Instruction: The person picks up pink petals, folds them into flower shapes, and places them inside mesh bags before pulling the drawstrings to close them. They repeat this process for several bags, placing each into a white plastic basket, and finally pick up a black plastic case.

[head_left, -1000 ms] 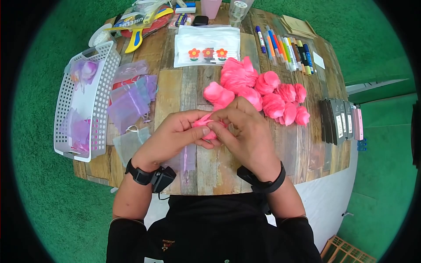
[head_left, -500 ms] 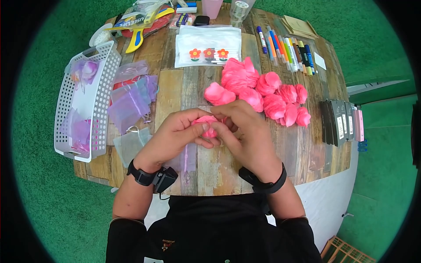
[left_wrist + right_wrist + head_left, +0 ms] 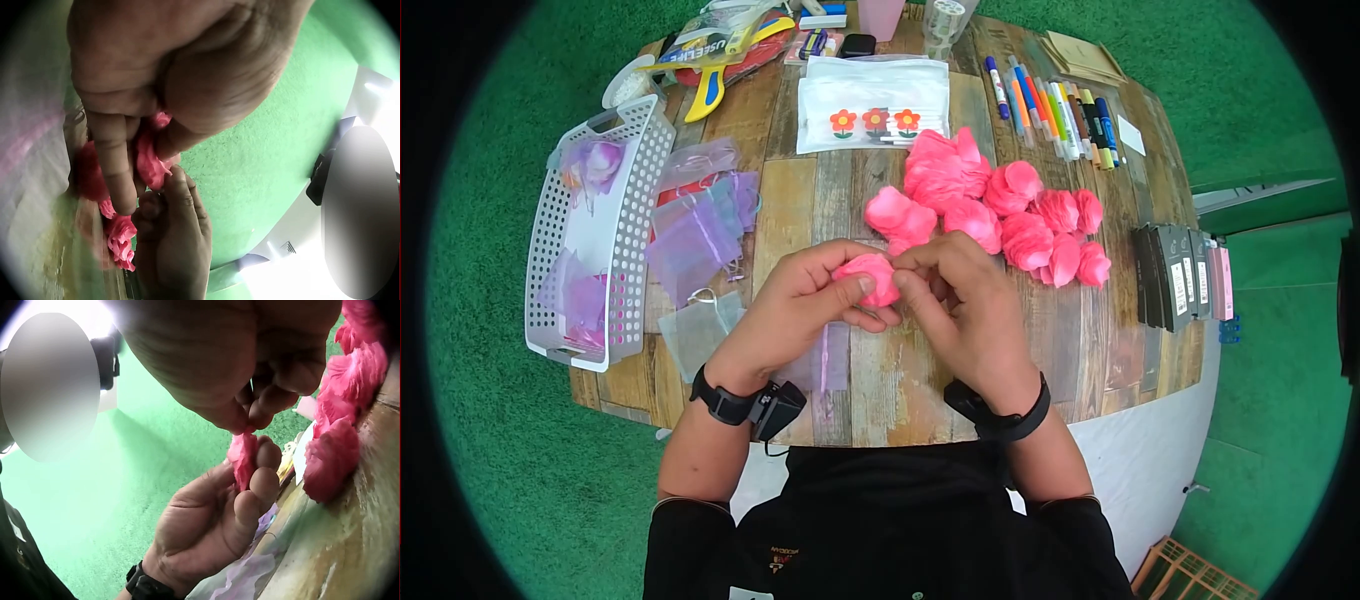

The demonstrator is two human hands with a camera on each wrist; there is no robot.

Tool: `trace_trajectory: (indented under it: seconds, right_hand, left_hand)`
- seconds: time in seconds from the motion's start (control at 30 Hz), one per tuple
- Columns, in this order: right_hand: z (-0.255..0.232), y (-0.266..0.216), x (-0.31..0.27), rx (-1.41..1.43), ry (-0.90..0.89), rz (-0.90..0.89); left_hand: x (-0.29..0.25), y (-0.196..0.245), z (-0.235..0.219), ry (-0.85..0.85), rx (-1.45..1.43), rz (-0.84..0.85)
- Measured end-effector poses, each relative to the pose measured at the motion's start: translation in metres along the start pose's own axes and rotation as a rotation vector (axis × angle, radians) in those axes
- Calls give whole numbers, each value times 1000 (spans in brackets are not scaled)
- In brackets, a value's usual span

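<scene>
My left hand (image 3: 805, 295) holds a small stack of pink fabric petals (image 3: 868, 278) between its thumb and fingers, above the near part of the table. At the stack's right edge, the thumb and index finger of my right hand (image 3: 965, 300) pinch a petal's rim. The right wrist view has the held petals (image 3: 244, 459) standing edge-on in the left fingers, with the right fingertips at their upper end. Just beyond both hands lie several heaps of pink petals (image 3: 945, 170) on the wooden table (image 3: 890, 400).
On the left stand a white perforated basket (image 3: 625, 230) and organza bags (image 3: 695, 235). Farther back lie a flower-print pouch (image 3: 873, 105), a yellow-blue handled tool (image 3: 710, 95) and several markers (image 3: 1055, 115). Dark boxes (image 3: 1165, 280) stand at the right edge.
The right fingers have shifted slightly right, off the middle of the petals to their edge. More of the stack's rounded face now shows in the left hand, which has stayed nearly in place.
</scene>
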State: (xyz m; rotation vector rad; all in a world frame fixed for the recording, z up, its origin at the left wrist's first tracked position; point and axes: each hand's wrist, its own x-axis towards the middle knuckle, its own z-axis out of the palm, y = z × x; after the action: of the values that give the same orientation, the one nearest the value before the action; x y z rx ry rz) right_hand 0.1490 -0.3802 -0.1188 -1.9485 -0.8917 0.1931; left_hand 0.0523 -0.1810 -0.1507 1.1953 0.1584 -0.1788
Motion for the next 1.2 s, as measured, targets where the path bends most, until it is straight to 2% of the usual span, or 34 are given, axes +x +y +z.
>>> trace_trajectory:
  seconds: [0.1,0.4,0.6,0.9,1.2]
  right_hand:
    - [-2,5,-1,94,20,8]
    - [-2,5,-2,52,-54,37]
    - [0,5,0,112,-10,33]
    - [7,-1,9,-77,8,-64]
    - [12,5,10,-189,124,-138]
  left_hand:
    - [0,-1,-1,10,8,8]
    - [0,-1,2,55,30,27]
    - [1,-3,-1,70,47,48]
    - [0,-2,5,61,44,56]
    - [1,-2,4,21,-31,42]
